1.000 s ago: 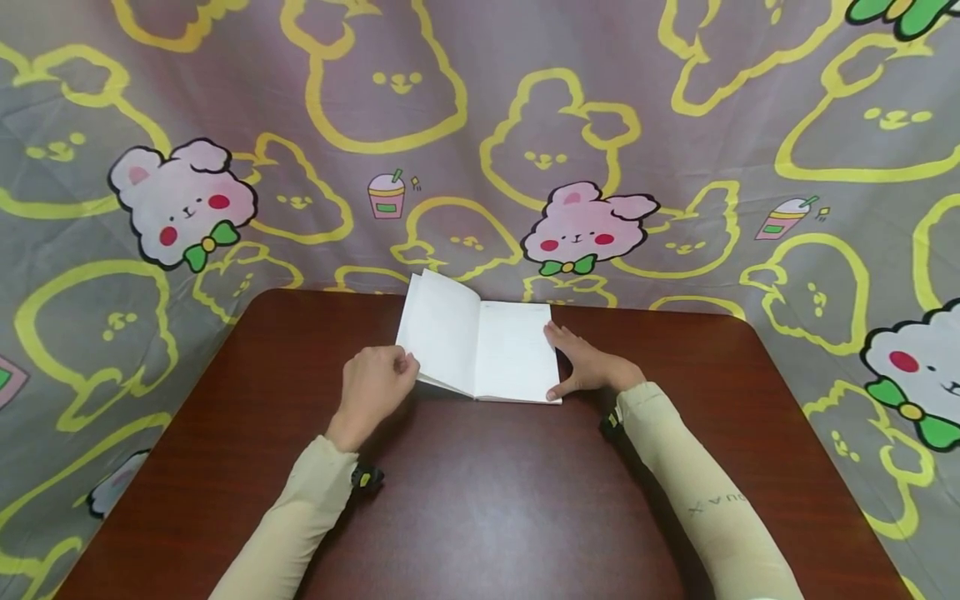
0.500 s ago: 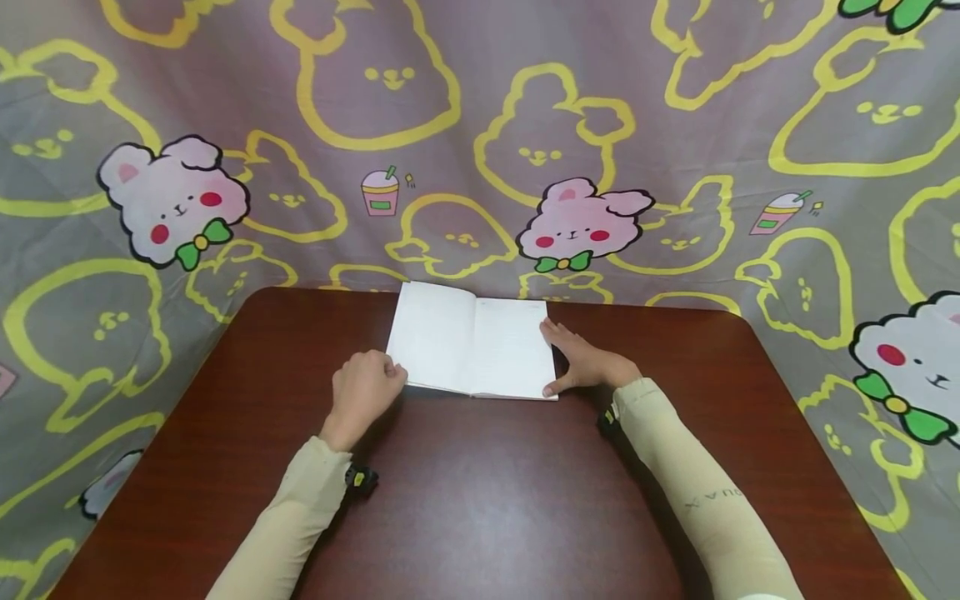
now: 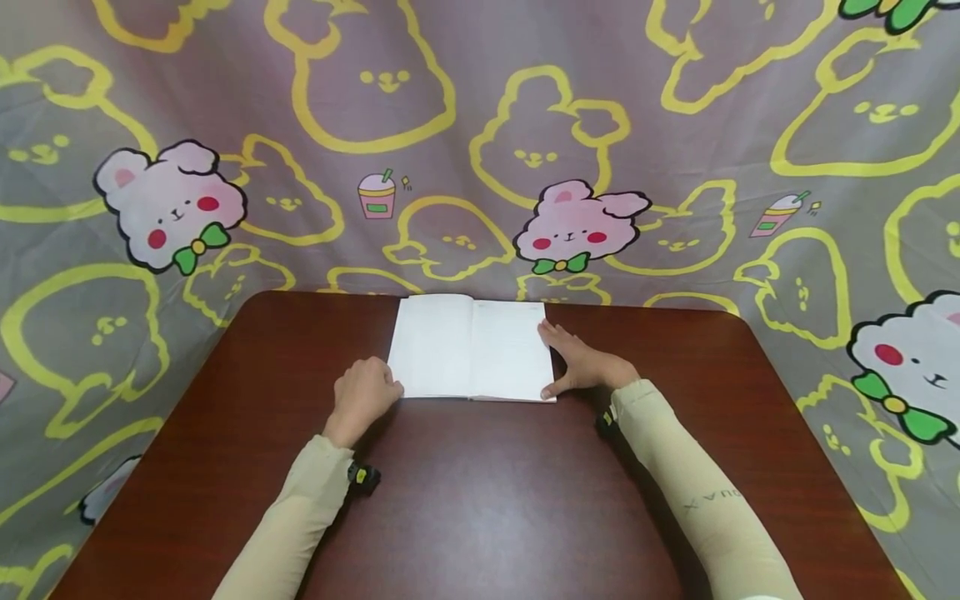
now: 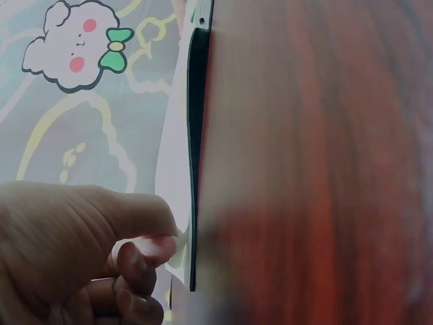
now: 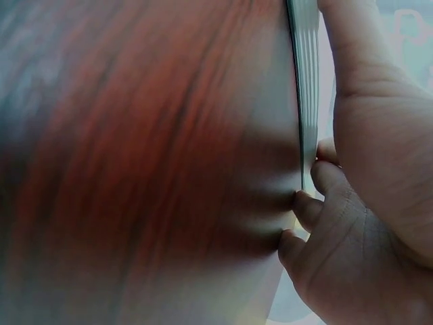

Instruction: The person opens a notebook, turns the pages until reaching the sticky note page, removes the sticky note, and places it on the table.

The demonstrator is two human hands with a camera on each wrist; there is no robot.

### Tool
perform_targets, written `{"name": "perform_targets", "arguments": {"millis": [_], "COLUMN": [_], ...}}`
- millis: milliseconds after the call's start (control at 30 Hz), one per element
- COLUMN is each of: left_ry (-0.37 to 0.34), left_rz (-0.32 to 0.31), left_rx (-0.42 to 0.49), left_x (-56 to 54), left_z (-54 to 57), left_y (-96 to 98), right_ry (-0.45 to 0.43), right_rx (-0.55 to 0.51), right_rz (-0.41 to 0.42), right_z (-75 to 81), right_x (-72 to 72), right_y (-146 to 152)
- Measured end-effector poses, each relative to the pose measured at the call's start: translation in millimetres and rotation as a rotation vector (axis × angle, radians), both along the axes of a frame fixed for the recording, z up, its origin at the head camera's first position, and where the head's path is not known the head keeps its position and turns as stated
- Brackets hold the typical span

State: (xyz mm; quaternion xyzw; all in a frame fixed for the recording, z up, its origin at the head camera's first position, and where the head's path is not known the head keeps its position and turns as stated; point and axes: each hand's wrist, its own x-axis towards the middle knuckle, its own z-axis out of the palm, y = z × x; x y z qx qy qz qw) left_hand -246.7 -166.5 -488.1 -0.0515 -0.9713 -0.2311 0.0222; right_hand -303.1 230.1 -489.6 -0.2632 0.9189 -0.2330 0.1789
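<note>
An open notebook (image 3: 510, 350) with white pages lies near the far edge of the table. My left hand (image 3: 365, 393) is at its near left corner, thumb and index finger pinching the page (image 4: 172, 176) at its edge, other fingers curled beneath. Below that page the dark cover (image 4: 196, 135) shows close over the table. On the opposite side my right hand (image 3: 588, 362) is spread along the notebook's right edge. Its thumb rests at the near right corner and its fingertips reach the side farther up. The page stack (image 5: 308, 81) shows edge-on in the right wrist view.
The brown wooden table (image 3: 480, 500) has rounded far corners. Right behind it hangs a grey curtain (image 3: 450, 108) with yellow outlines and cartoon rabbits. A small black device (image 3: 363, 477) is worn on the left wrist, another (image 3: 606, 423) on the right.
The raised left page has come down to the left and now lies nearly flat. My left hand has moved slightly left and down with it; the right hand has stayed at the right edge.
</note>
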Motion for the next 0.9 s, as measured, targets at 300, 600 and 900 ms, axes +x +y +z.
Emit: {"name": "perform_targets", "arguments": {"millis": [300, 600, 900], "left_ry": [0.053, 0.260, 0.195], "left_rz": [0.005, -0.267, -0.534], "left_rx": [-0.116, -0.193, -0.254], "left_x": [-2.8, -18.1, -36.8], "left_z": [8.8, 10.4, 11.2], "left_y": [2.4, 22.8, 55.7], "right_ry": [-0.008, -0.009, -0.009], "right_rx": [-0.001, -0.005, -0.016], "right_rz": [-0.007, -0.016, -0.005], "right_z": [4.2, 3.8, 3.1], "right_x": [2.0, 1.6, 2.3], "right_y": [0, 0, -2]}}
